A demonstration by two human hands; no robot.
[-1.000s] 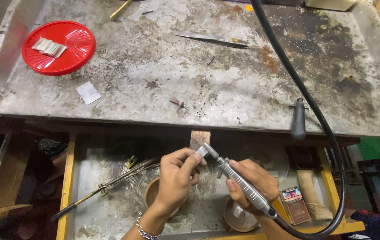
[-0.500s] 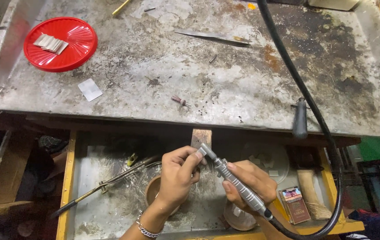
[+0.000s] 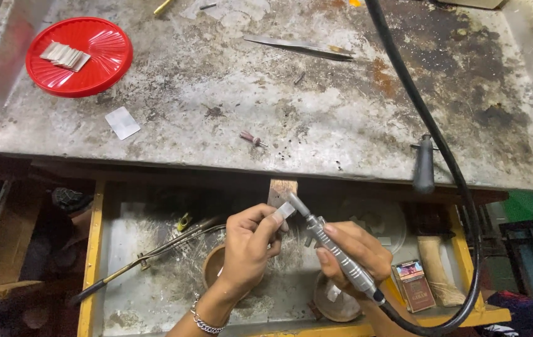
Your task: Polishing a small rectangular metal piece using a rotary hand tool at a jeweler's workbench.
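Head view: left hand [image 3: 249, 246] pinches a small metal plate [image 3: 283, 211] between thumb and fingertips, braced on the wooden bench peg [image 3: 281, 189] at 12 o'clock from the hands, likely to steady it. Right hand [image 3: 355, 251] is closed pen-style around the rotary handpiece [image 3: 335, 253], its tip touching the plate's edge; a black flexible shaft [image 3: 431, 140] loops off toward 1 o'clock. Below sits an open drawer tray [image 3: 148, 299], likely there to catch filings. On the metal workbench [image 3: 341, 112], a red dish [image 3: 79, 56] of similar plates at 10 o'clock and tweezers [image 3: 297, 47] at 12 are within reach.
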